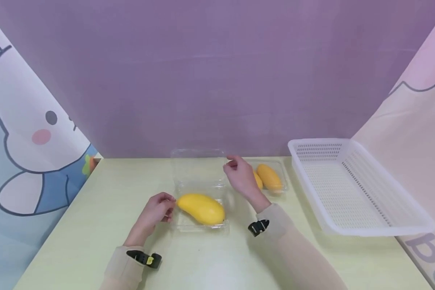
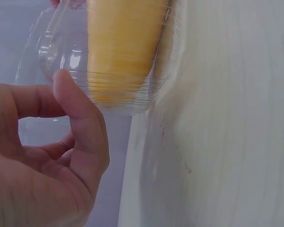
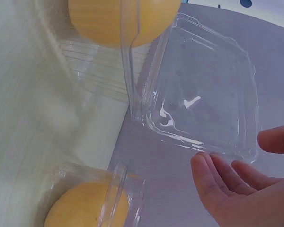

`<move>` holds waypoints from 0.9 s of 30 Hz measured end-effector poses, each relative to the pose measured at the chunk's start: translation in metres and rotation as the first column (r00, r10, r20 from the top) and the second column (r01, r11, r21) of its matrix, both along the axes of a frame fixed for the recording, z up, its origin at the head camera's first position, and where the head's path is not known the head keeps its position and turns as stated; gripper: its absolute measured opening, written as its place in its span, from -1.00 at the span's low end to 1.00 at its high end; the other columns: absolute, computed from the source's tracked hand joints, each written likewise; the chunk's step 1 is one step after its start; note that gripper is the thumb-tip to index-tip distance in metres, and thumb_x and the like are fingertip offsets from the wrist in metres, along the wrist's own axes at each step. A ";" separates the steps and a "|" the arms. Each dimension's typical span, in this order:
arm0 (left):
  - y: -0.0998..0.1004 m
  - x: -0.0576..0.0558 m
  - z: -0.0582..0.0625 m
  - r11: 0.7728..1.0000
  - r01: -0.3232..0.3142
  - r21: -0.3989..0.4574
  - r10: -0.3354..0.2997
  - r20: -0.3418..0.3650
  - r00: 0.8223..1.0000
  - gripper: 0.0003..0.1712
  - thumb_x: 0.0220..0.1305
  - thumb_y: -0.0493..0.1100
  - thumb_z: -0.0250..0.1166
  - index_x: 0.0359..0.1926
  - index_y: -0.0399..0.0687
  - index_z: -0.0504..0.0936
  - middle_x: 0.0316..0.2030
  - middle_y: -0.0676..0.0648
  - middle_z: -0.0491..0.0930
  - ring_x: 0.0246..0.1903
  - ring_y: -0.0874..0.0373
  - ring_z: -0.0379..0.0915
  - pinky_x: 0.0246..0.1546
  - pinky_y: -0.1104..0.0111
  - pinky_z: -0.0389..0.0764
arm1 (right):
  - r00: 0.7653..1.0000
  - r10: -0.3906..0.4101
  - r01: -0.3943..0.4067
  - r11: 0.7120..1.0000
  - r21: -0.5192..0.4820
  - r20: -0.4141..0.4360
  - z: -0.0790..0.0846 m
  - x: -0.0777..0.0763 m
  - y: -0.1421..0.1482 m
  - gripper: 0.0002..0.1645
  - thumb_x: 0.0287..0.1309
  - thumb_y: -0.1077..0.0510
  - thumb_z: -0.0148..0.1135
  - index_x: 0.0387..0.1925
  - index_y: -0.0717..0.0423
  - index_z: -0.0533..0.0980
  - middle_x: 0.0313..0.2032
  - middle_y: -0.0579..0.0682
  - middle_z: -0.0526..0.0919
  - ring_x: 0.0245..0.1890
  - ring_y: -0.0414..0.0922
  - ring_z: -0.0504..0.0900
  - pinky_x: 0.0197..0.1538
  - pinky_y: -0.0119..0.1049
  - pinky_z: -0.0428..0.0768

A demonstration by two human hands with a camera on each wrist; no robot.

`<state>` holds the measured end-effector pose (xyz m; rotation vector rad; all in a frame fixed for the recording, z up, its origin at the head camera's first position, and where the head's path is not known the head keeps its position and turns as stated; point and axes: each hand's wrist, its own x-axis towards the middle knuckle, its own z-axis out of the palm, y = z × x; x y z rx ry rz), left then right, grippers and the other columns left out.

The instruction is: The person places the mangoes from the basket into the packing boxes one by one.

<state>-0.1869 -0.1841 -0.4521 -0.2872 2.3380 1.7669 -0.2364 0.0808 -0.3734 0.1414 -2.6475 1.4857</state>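
A yellow mango [image 1: 202, 208] lies in the base of a clear plastic clamshell box [image 1: 199, 228]. The raised lid [image 3: 203, 90] stands at the box's far side. My left hand [image 1: 156, 211] is at the box's left edge; its bent fingertips meet or nearly meet the clear rim, and contact is hard to tell. Beside the lid's right edge is my right hand [image 1: 240, 177], with loosely bent fingers. In the right wrist view, a lid corner sits near the gap between thumb and fingers, and the fingertips are close to its edge. Neither hand plainly grips anything.
Behind the right hand, a second clear box [image 1: 284, 177] holds orange-yellow mangoes [image 1: 269, 177]. A white perforated plastic basket [image 1: 324, 209] stands at the table's right side. A purple panel [image 1: 217, 80] rises along the back edge of the pale table [image 1: 94, 225].
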 end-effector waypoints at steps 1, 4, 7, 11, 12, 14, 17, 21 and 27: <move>0.000 0.000 0.000 1.000 0.000 0.000 0.000 -0.001 1.000 -0.78 0.28 -0.25 0.12 -0.09 -0.26 0.47 -0.39 -0.24 0.49 -0.57 0.08 0.40 -0.56 0.32 0.57 | 1.000 -0.001 0.001 1.000 -0.010 -0.007 0.000 0.001 0.001 -0.55 0.26 0.06 0.06 0.15 0.12 0.44 -0.12 0.03 0.59 -0.11 -0.05 0.55 -0.06 -0.17 0.55; 0.000 -0.001 0.000 1.000 0.001 0.000 -0.001 -0.003 1.000 -0.77 0.29 -0.24 0.12 -0.08 -0.26 0.47 -0.39 -0.23 0.49 -0.56 0.08 0.40 -0.55 0.32 0.57 | 1.000 -0.004 0.003 0.999 -0.033 -0.023 0.001 0.002 0.004 -0.60 0.29 0.05 0.05 0.08 0.13 0.49 -0.13 0.03 0.60 -0.10 -0.06 0.55 -0.03 -0.16 0.53; 0.001 -0.001 -0.001 1.000 0.000 0.000 0.000 -0.003 1.000 -0.77 0.29 -0.23 0.12 -0.08 -0.26 0.47 -0.40 -0.22 0.49 -0.56 0.08 0.40 -0.55 0.32 0.57 | 1.000 -0.005 0.004 0.998 -0.068 -0.015 0.001 0.004 0.007 -0.64 0.32 0.02 0.04 0.01 0.13 0.52 -0.16 0.05 0.62 -0.14 -0.06 0.57 -0.05 -0.17 0.55; 0.000 -0.001 -0.002 1.000 -0.002 0.004 0.002 -0.001 1.000 -0.78 0.29 -0.24 0.12 -0.08 -0.26 0.47 -0.40 -0.22 0.49 -0.57 0.09 0.40 -0.55 0.33 0.57 | 0.999 0.028 -0.020 0.981 -0.195 0.037 0.001 0.006 0.010 -0.65 0.35 0.02 0.00 -0.10 0.19 0.54 -0.17 0.18 0.62 -0.17 0.01 0.61 -0.09 -0.15 0.61; 0.000 -0.001 -0.002 1.000 -0.003 0.005 0.003 -0.001 1.000 -0.78 0.29 -0.24 0.11 -0.08 -0.27 0.47 -0.39 -0.22 0.49 -0.56 0.09 0.40 -0.55 0.33 0.56 | 0.998 0.038 -0.024 0.971 -0.236 0.055 0.002 0.007 0.011 -0.64 0.36 0.02 -0.01 -0.12 0.23 0.54 -0.16 0.21 0.61 -0.17 0.04 0.61 -0.09 -0.14 0.62; 0.000 -0.001 -0.002 1.000 -0.003 0.007 0.003 0.000 1.000 -0.78 0.29 -0.24 0.11 -0.08 -0.27 0.47 -0.39 -0.22 0.49 -0.56 0.09 0.40 -0.56 0.33 0.56 | 0.994 0.049 -0.019 0.957 -0.291 0.096 0.002 0.008 0.012 -0.62 0.38 0.02 -0.02 -0.15 0.26 0.54 -0.17 0.22 0.61 -0.16 0.06 0.60 -0.08 -0.14 0.63; 0.000 0.000 -0.001 1.000 -0.001 0.010 0.001 0.000 1.000 -0.77 0.29 -0.24 0.11 -0.08 -0.27 0.47 -0.38 -0.22 0.49 -0.56 0.09 0.40 -0.56 0.33 0.56 | 0.986 0.053 0.001 0.946 -0.325 0.157 0.001 0.010 0.014 -0.59 0.38 0.00 -0.01 -0.18 0.30 0.54 -0.20 0.21 0.61 -0.17 0.08 0.61 -0.11 -0.16 0.64; 0.001 0.000 0.000 1.000 0.005 0.015 -0.005 0.002 1.000 -0.76 0.28 -0.23 0.13 -0.08 -0.27 0.47 -0.38 -0.22 0.50 -0.57 0.09 0.40 -0.56 0.33 0.56 | 0.974 0.056 0.018 0.946 -0.323 0.221 -0.003 0.012 0.016 -0.59 0.34 0.00 0.05 -0.22 0.31 0.55 -0.23 0.23 0.61 -0.20 0.08 0.62 -0.14 -0.16 0.64; 0.001 0.000 0.001 1.000 0.007 0.024 -0.008 0.013 1.000 -0.75 0.28 -0.23 0.13 -0.07 -0.27 0.46 -0.39 -0.22 0.50 -0.55 0.09 0.41 -0.55 0.33 0.57 | 0.961 0.076 -0.010 0.970 -0.241 0.266 -0.011 0.015 0.019 -0.67 0.26 0.05 0.13 -0.30 0.29 0.54 -0.28 0.21 0.61 -0.24 0.06 0.62 -0.19 -0.20 0.65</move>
